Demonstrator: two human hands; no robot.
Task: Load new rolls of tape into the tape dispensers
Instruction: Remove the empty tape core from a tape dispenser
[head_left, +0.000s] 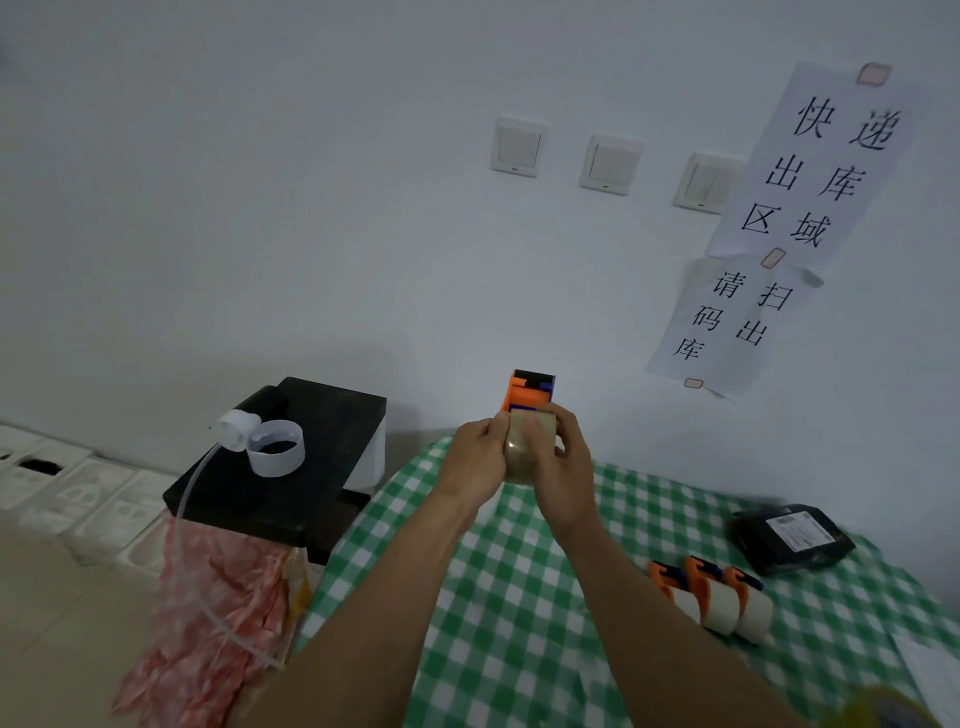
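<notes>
Both hands hold one orange, black and blue tape dispenser (530, 392) up above the far edge of the table. A roll of clear brownish tape (519, 457) sits in it, between my palms. My left hand (475, 460) grips the roll's left side. My right hand (561, 467) wraps the right side, thumb on top of the roll. Three more orange dispensers (711, 597) with pale rolls in them lie side by side on the green checked tablecloth (509, 623) at the right.
A black parcel (792, 538) with a white label lies at the table's right. A black printer (291, 467) with a curl of white label paper stands left of the table, above a pink patterned cloth (218, 613). Paper signs and wall switches hang behind.
</notes>
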